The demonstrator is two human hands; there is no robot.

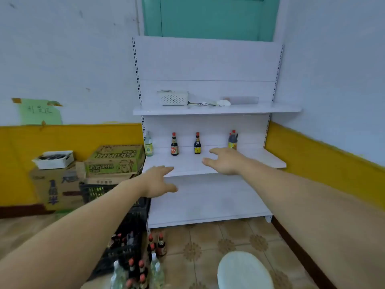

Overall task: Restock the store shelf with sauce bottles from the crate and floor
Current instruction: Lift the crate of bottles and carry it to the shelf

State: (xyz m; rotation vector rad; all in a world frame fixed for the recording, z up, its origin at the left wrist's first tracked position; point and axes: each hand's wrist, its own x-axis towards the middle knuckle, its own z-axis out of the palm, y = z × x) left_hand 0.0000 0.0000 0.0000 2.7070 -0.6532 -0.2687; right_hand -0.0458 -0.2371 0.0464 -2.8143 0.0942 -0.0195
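Down at the front, red-capped dark sauce bottles (161, 245) and clear pale ones (156, 270) stand on the tiled floor (208, 243) beside the black crate (129, 222), which holds more. Both arms reach out, left hand (159, 181) and right hand (224, 161) spread and holding nothing, over the white shelf (208, 163), where four bottles (174, 144) stand spaced along the back, labels too blurred to read. Left, stacked cardboard boxes (112, 161) with green print sit on another crate.
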